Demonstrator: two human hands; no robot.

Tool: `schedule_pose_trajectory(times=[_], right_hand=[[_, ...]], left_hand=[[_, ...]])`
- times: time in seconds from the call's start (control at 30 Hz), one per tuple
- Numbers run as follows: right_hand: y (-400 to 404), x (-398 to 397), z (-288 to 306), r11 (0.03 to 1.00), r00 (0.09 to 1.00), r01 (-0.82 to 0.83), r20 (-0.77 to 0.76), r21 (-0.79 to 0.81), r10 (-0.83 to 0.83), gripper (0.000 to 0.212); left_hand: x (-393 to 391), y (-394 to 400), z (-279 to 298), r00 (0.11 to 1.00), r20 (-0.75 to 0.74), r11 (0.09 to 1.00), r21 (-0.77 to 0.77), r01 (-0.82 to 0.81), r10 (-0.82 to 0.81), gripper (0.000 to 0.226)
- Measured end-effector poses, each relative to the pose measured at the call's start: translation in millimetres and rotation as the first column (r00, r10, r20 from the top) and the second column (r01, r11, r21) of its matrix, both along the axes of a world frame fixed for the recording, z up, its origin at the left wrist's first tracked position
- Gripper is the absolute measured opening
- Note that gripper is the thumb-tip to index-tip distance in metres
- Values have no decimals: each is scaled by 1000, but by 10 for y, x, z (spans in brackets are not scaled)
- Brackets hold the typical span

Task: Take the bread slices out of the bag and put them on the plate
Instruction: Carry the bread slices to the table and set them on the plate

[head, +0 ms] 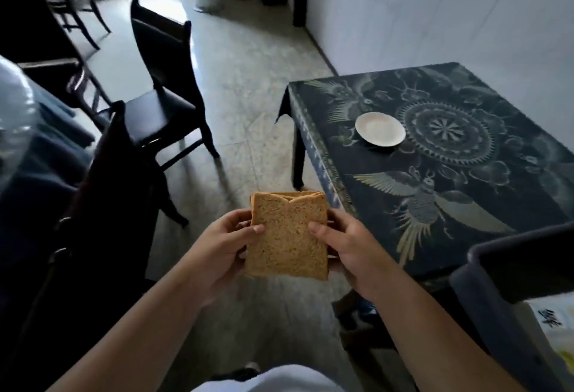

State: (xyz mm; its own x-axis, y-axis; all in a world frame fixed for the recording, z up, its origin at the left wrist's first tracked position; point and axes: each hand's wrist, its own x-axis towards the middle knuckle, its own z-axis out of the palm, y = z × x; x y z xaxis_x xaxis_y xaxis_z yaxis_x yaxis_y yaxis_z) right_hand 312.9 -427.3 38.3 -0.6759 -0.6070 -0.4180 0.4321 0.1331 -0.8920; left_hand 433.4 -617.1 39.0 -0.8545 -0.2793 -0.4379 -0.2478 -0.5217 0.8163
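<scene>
Bread (287, 236) stack sits out of the bag, pinched mid-air between both hands above the floor, short of the table (497, 205). Left hand (217, 245) grips its left edge, thumb on the top slice; right hand (348, 245) clamps the right edge likewise. Plate (380, 129) is bare, well off to the right on the table. Best move, likely: keep even side pressure, stack level, carry right and lower flat onto the plate centre before letting go.
</scene>
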Motion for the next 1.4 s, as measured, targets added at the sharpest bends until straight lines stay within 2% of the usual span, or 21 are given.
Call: schedule_pose_trajectory(times=[0.07, 0.2, 0.33, 0.6, 0.7, 0.87, 1.03, 1.27, 1.4], right_hand=[[-275, 109, -50, 998, 998, -58, 19, -10, 58, 27], [-701, 261, -92, 990, 989, -140, 38, -12, 140, 45], [-975, 297, -146, 980, 979, -201, 38, 0, 201, 32], [-1395, 99, -205, 969, 965, -245, 92, -2, 245, 35], [-1559, -157, -254, 965, 959, -262, 103, -19, 262, 45], [-1887, -864, -383, 965, 959, -262, 101, -34, 264, 48], [-2278, -1682, -380, 962, 959, -273, 75, -12, 273, 35], [-2803, -2604, -236, 949, 947, -316, 60, -18, 316, 30], [-3122, -3066, -282, 960, 959, -278, 63, 15, 277, 29]], left_hand=[[213, -214, -50, 999, 4, 998, 23, -55, 55, 38], [526, -482, -108, 992, 14, 992, 32, -124, 124, 39], [681, -634, -113, 980, 31, 981, 18, -195, 195, 48], [565, -987, -152, 969, 76, 972, -37, -231, 234, 48], [310, -1176, -220, 968, 71, 971, -17, -240, 241, 46], [-397, -1509, -368, 965, 76, 968, -34, -248, 250, 46], [-1183, -1854, -374, 959, 68, 961, -26, -274, 275, 43], [-2073, -2332, -280, 952, 62, 954, -30, -299, 300, 41], [-2563, -2704, -302, 960, 69, 963, -26, -269, 270, 43]])
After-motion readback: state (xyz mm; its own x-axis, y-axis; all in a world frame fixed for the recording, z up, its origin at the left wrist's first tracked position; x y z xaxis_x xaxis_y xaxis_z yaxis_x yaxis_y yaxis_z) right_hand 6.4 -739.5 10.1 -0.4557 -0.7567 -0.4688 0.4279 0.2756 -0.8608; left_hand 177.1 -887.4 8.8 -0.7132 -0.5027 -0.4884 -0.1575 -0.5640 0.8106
